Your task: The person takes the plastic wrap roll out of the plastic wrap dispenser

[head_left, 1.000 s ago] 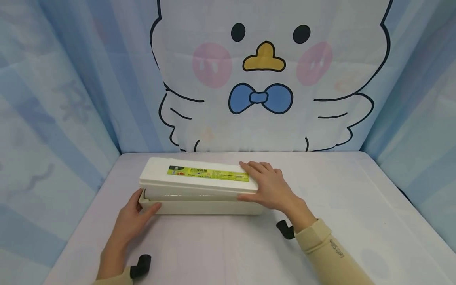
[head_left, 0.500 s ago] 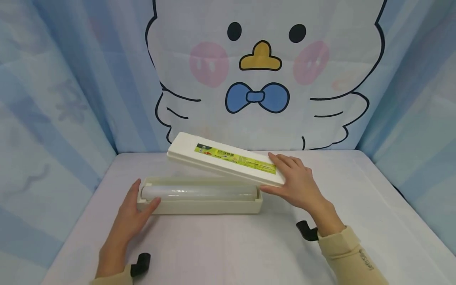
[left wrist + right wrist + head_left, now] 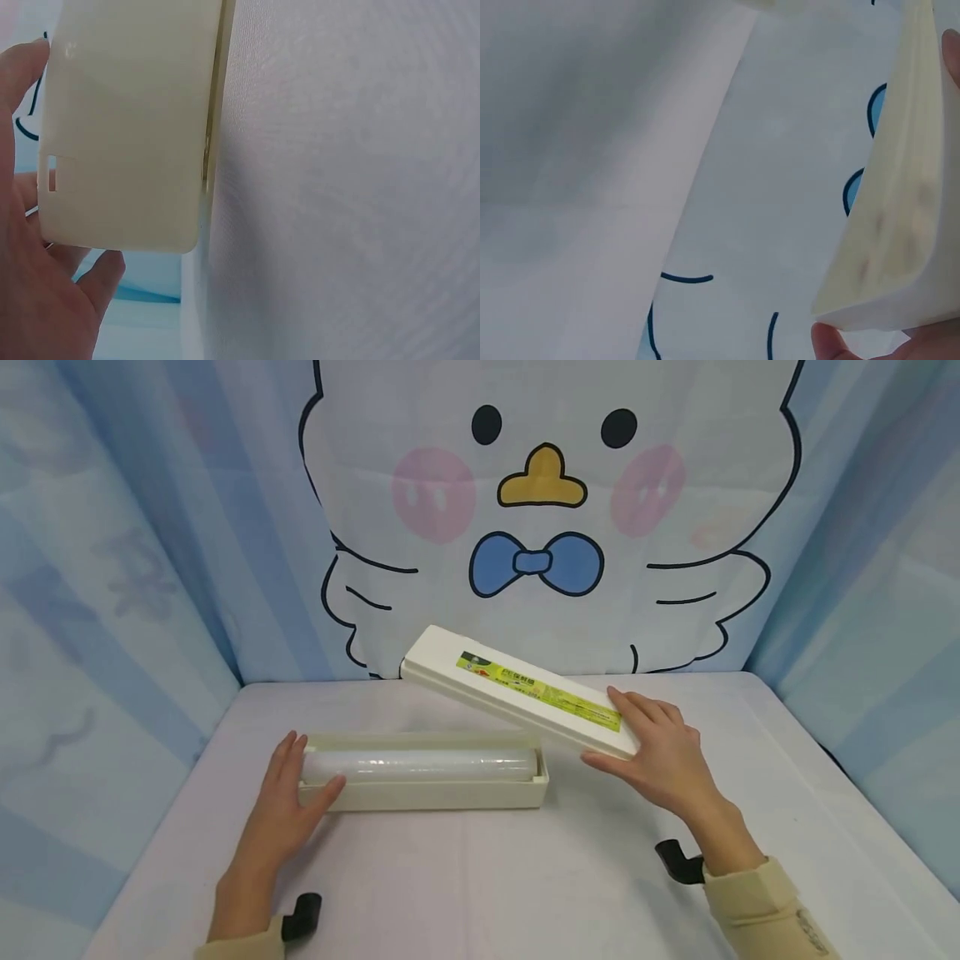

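Note:
A cream cling film box point(image 3: 435, 797) lies lengthwise on the table, with a roll of cling film point(image 3: 420, 766) inside it. My left hand point(image 3: 279, 818) is at the box's left end, thumb at the front rim and the other fingers nearly straight at the end. Seen from the left wrist, the thumb tip meets the edge of the front wall point(image 3: 127, 127). Up to the right, my right hand point(image 3: 667, 760) grips the near end of the white lid point(image 3: 555, 710), which has a yellow-green label. The lid tilts, far end raised, off the box.
A white cloth covers the table point(image 3: 480, 877). Its back edge meets a hanging curtain point(image 3: 547, 618) printed with a cartoon bird. Blue patterned curtains point(image 3: 112, 610) close off both sides. A black mount point(image 3: 678, 862) sits at each wrist.
The lid has come off the box and moved right and up in my right hand, uncovering the roll. My left hand has stayed at the box's left end, its fingers straightening slightly.

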Demonstrator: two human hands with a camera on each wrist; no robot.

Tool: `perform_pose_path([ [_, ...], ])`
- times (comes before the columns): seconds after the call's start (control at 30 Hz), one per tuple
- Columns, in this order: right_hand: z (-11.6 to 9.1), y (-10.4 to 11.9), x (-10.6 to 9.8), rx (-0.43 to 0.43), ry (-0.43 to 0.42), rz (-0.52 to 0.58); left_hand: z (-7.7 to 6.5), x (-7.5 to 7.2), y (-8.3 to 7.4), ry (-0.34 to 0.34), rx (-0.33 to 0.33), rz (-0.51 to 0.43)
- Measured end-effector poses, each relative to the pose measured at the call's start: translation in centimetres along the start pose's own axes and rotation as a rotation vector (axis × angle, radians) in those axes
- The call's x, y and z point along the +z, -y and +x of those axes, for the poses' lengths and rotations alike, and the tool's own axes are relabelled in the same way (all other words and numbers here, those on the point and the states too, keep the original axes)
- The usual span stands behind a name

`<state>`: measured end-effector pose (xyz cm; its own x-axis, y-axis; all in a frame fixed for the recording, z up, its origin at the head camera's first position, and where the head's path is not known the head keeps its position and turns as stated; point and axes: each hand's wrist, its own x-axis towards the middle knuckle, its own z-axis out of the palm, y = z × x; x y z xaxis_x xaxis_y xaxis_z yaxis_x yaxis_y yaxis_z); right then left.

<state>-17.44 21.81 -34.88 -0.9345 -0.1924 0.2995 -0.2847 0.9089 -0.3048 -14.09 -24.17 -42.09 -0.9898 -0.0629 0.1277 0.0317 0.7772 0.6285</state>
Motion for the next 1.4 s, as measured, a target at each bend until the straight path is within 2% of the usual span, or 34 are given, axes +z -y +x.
perform_pose_path([
  [0.3, -1.5, -1.7, -0.2, 0.073, -0.076, -0.005, 0.1, 0.1, 0.1, 0.026, -0.034, -0.008],
  [0.67, -2.9, -3.8, -0.6, 0.140, -0.113, -0.036, -0.1, -0.1, 0.0, 0.074, -0.084, -0.036],
  [1.4, -5.0, -6.6, 0.4, 0.249, -0.068, -0.076, 0.1, -0.1, 0.5, 0.049, -0.067, -0.108],
])
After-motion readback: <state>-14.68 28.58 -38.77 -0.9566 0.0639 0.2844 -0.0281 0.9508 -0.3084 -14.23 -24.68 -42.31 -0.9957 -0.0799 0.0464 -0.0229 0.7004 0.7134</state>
